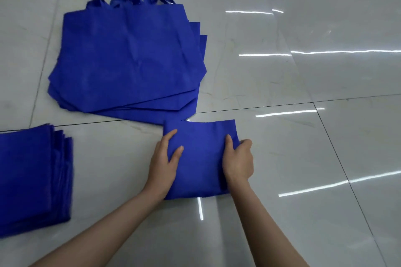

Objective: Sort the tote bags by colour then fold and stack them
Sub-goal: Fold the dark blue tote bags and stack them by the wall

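Observation:
A folded blue tote bag [200, 156] lies on the floor in front of me, a compact rectangle. My left hand [166, 160] grips its left edge, thumb on top of the cloth. My right hand [238, 158] pinches its right edge, thumb on top and fingers curled under. Beyond it lies a pile of unfolded blue tote bags [130, 58], spread flat with their handles at the far end. At the left edge of view sits a stack of folded blue bags [32, 175], several layers showing along its right side.
Everything rests on a glossy pale tiled floor [303, 84] with dark grout lines and bright light reflections. Bare tile stretches to the right of the folded bag and between it and the folded stack.

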### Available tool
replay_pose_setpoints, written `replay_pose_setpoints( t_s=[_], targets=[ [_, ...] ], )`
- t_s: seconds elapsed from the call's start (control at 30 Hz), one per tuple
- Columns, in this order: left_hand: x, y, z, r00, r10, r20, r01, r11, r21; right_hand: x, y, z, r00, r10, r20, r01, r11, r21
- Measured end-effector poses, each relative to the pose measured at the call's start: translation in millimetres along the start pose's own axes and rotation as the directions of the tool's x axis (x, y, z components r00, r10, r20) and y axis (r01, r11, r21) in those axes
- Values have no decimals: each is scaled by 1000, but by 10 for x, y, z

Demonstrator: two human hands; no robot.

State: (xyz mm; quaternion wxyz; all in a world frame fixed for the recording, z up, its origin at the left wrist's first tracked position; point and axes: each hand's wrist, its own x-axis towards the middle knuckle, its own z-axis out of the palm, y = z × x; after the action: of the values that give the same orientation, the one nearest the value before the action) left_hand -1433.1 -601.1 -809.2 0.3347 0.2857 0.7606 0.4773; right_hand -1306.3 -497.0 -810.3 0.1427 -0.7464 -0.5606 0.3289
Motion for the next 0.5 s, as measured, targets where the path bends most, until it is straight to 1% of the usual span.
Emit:
replay_pose_setpoints(
  t_s=[0.1, 0.17, 0.23, 0.3, 0.33, 0.4, 0.5],
  targets=[
    [-51, 101, -341, 999, 33, 35, -30, 996, -79, -142, -39, -37, 995, -43, 88, 29, 987, 155],
    [-78, 180, -629, 997, 77, 20, -75, 993, -95, -303, -140, -13, 977, -78, 198, 16, 954, 300],
    [-100, 222, -947, 994, 109, -15, -110, 989, -96, -503, -287, 35, 927, -107, 360, -57, 907, 417],
    [-139, 227, -1275, 991, 121, -61, -126, 988, -92, -707, -483, 107, 845, -124, 520, -153, 876, 457],
    [-167, 222, -1435, 989, 120, -81, -127, 989, -81, -800, -585, 149, 816, -133, 562, -185, 861, 473],
    [-225, 187, -1733, 986, 120, -117, -125, 991, -37, -969, -772, 262, 795, -170, 583, -195, 837, 511],
    [-309, 118, -2125, 966, 136, -220, -119, 989, 89, -1238, -1031, 484, 797, -279, 536, -68, 840, 538]
  ],
)
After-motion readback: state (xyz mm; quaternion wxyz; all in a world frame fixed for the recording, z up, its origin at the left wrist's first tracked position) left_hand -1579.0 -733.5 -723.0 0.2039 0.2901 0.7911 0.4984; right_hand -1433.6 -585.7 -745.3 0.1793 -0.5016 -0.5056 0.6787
